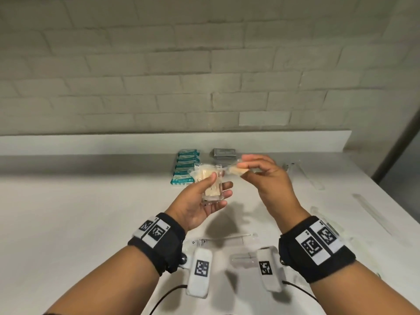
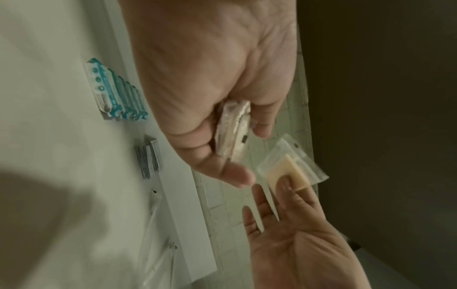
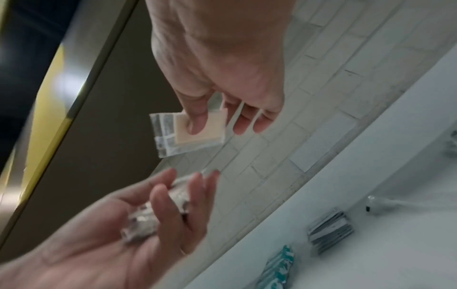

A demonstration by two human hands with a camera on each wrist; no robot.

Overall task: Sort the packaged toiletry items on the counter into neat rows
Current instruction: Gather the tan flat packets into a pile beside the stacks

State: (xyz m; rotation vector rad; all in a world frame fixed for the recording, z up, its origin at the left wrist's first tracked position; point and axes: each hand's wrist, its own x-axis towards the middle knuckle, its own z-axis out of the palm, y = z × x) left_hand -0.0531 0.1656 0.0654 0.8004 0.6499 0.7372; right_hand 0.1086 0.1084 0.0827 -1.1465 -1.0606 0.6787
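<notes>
**A:** What is the left hand (image 1: 200, 201) doing?

**B:** It is cupping a small stack of clear-wrapped cream pads (image 1: 212, 185) above the white surface (image 1: 91, 212), palm up, with the thumb pressing on top and the fingers (image 1: 226, 193) curling under the stack. In the left wrist view the same stack (image 2: 233, 131) is sitting edge-on between thumb and fingers.

**A:** And the right hand (image 1: 268, 178)?

**B:** It is pinching a single wrapped cream pad (image 1: 236, 170) between thumb and forefinger, just right of the stack and level with it, not touching it. The right wrist view is showing the thumb lying over the pad (image 3: 197, 129) while the other fingers (image 3: 249, 121) are hanging loosely apart beside it.

**A:** What is lying beyond the stack?

**B:** A row of teal-and-white packets (image 1: 185, 167) is sitting just behind and left of the stack, overlapping one another toward the brick-tiled wall (image 1: 159, 64). A pile of grey sachets (image 1: 223, 153) is lying behind the stack, right beside the teal row.

**A:** Anything to the right of the stack?

**B:** Long clear wrappers (image 1: 304, 173) are lying well apart from it toward the surface's right edge; what they contain is too faint to tell. Nearer than the stack, below the wrists, more clear packets (image 1: 225, 238) are resting flat.
</notes>
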